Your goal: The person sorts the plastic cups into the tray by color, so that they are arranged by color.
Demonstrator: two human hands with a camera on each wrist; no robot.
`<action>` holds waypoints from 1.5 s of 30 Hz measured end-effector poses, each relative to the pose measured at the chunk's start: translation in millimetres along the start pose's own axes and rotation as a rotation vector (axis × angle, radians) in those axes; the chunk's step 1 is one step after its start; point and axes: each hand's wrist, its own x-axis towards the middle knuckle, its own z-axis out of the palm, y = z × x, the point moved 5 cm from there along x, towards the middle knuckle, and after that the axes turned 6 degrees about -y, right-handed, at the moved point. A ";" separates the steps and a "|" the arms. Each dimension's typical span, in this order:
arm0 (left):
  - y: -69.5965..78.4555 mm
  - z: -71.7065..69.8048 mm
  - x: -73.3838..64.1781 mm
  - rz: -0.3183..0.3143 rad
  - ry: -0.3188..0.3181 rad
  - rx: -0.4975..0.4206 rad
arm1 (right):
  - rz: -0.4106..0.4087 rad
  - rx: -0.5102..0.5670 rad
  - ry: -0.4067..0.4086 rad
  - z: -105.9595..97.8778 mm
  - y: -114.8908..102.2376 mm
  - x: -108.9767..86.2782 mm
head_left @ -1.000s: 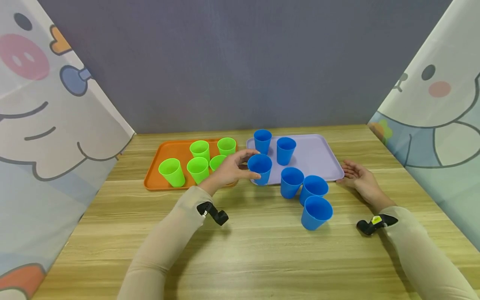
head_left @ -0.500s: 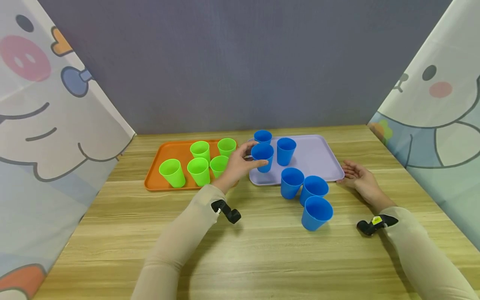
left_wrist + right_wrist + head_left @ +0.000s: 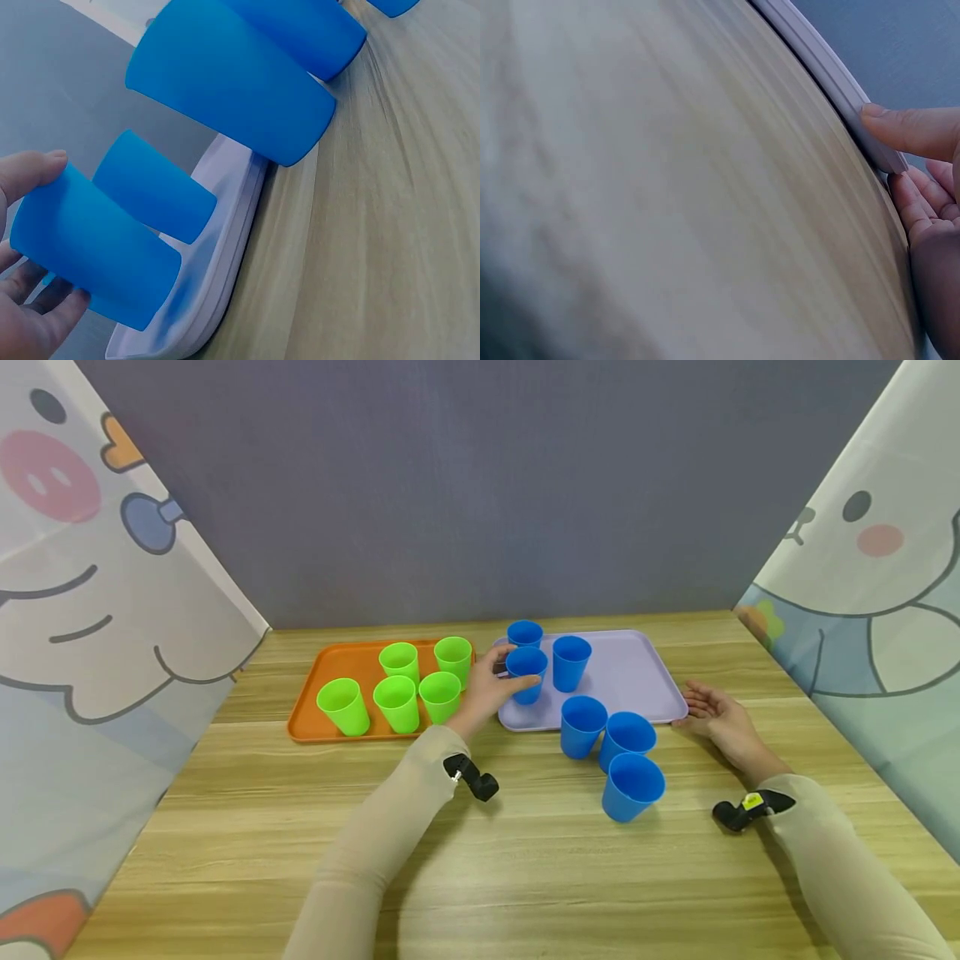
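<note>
My left hand [image 3: 489, 689] grips a blue cup [image 3: 527, 681] upright between thumb and fingers, over the left part of the lilac tray [image 3: 626, 681]. In the left wrist view the cup [image 3: 97, 247] shows its side close to the tray [image 3: 232, 247]; I cannot tell whether its base touches. Behind it on the tray stand two blue cups, one at the back [image 3: 524, 633] and one to its right [image 3: 572, 664]. My right hand [image 3: 718, 718] touches the tray's front right corner with relaxed fingers; in the right wrist view the thumb [image 3: 907, 129] rests on the rim.
An orange tray [image 3: 307, 714] on the left bears several green cups [image 3: 397, 703]. Three blue cups, a left one [image 3: 582, 727], a middle one [image 3: 628, 739] and a front one [image 3: 632, 787], stand close together before the lilac tray. A grey wall [image 3: 480, 493] rises behind the table.
My left hand has carried the blue cup from the lilac tray's front left edge back and slightly right, nearer the two cups on it. The right hand stays at the tray's corner.
</note>
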 end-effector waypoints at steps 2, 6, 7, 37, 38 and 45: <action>-1.4 0.6 1.9 -0.001 0.011 0.007 | -0.002 -0.005 0.000 0.0 -0.1 0.1; -3.3 2.2 4.8 -0.019 0.023 0.026 | -0.009 0.000 0.000 -0.3 -0.3 0.3; -3.8 2.8 5.4 -0.026 0.025 0.027 | -0.011 0.003 -0.001 -0.4 -0.4 0.3; -11.7 2.9 18.8 -0.102 0.073 -0.002 | -0.015 0.018 0.003 1.1 -1.6 -1.0; -12.0 2.9 19.1 -0.103 0.073 -0.003 | -0.016 0.021 0.004 1.1 -1.6 -1.1; -13.1 3.2 19.8 -0.102 0.076 -0.011 | -0.008 0.022 0.001 0.5 -1.9 -1.7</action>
